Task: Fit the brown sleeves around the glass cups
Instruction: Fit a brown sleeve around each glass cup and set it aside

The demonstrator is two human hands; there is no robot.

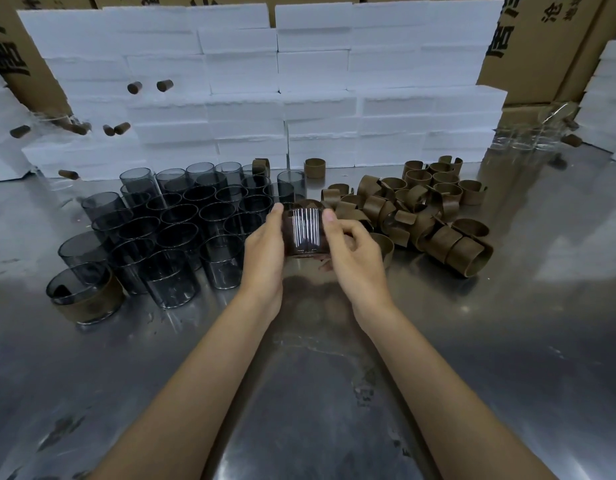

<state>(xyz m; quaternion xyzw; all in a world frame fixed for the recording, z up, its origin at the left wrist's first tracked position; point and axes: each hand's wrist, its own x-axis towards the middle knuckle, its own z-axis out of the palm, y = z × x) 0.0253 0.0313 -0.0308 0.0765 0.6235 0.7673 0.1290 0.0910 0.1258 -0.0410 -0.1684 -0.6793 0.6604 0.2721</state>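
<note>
A glass cup (304, 233) is held above the middle of the metal table (507, 323), the left hand (265, 251) gripping its left side and the right hand (351, 251) gripping its right side, with both thumbs on its upper rim. It is hard to tell whether a sleeve is already around it. At 9 o'clock from it stands a dense group of bare grey cups (182, 223), and at 8 o'clock one sleeved cup (86, 296). At 3 o'clock lies a heap of brown sleeves (420, 216), just beside the right hand. At 12 o'clock white foam blocks (265, 84) are stacked like a wall, with cardboard boxes (541, 46) behind them.
</note>
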